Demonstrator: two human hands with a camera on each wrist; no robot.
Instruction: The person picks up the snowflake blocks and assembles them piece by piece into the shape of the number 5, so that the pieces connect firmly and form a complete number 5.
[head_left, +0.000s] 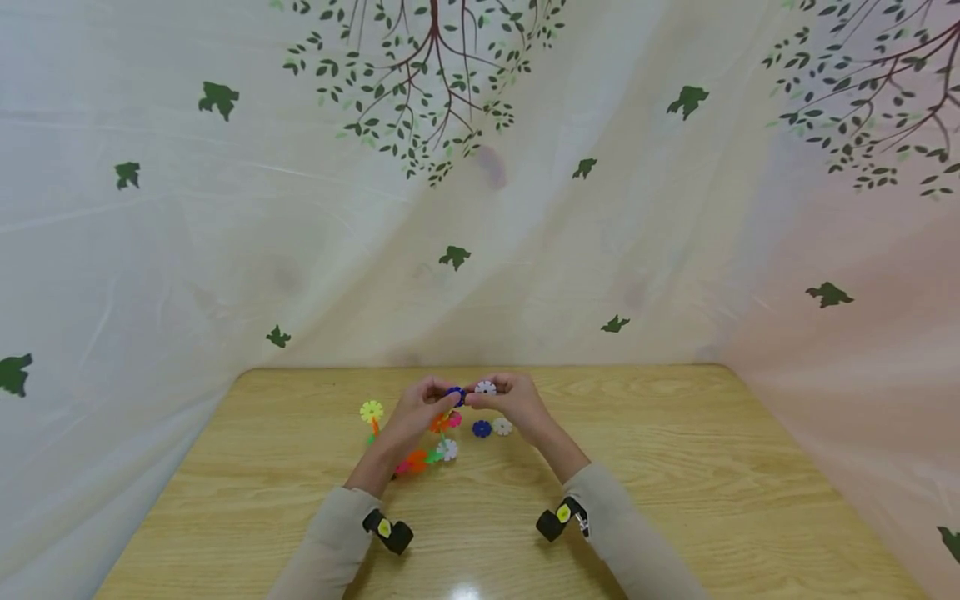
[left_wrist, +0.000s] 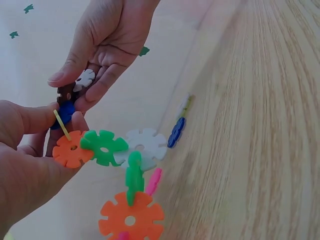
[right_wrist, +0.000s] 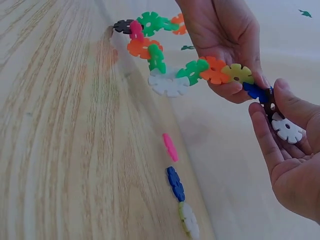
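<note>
My left hand [head_left: 412, 421] pinches a blue notched snowflake disc [right_wrist: 255, 92] between thumb and fingers. From that disc runs a linked chain of flower-like plastic discs: yellow [right_wrist: 238, 74], orange [right_wrist: 215, 70], green [right_wrist: 193, 71], white [right_wrist: 169, 85] and several more, hanging in a curve toward the table. Facing it, my right hand [head_left: 521, 404] grips a dark brown disc [left_wrist: 65, 93] with a white disc [right_wrist: 287, 131] beside it, over the fingers. Brown and blue discs meet edge to edge between the fingertips; whether their slots interlock, I cannot tell.
On the wooden table [head_left: 675, 467] lie a loose blue disc [head_left: 482, 428], a white disc [head_left: 502, 427] overlapping a yellowish one, and a pink disc [right_wrist: 170, 147]. A yellow disc [head_left: 371, 411] stands up at the chain's left part. A patterned curtain [head_left: 525, 283] hangs behind the table.
</note>
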